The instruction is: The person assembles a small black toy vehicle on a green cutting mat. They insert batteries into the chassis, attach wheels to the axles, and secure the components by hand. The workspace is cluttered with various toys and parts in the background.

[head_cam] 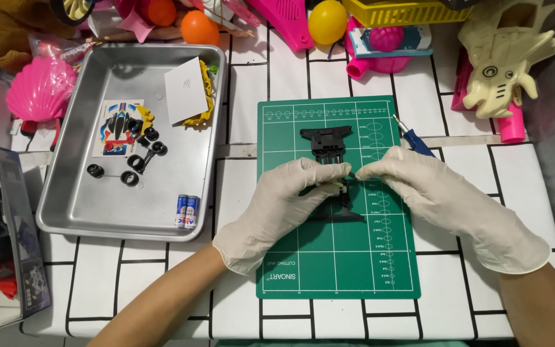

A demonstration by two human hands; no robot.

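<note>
Head view: two gloved hands meet over a green mat [303, 270]. The left hand [284, 202] grips a black chassis [326, 142]; the right hand [428, 193] pinches a small part against it, seemingly mid-fitting. Seating it likely calls for careful alignment.

A single head-worn camera looks almost straight down from close above onto the surface [329, 321], the green cutting mat [335, 257] centred, a metal tray [65, 193] at left
</note>
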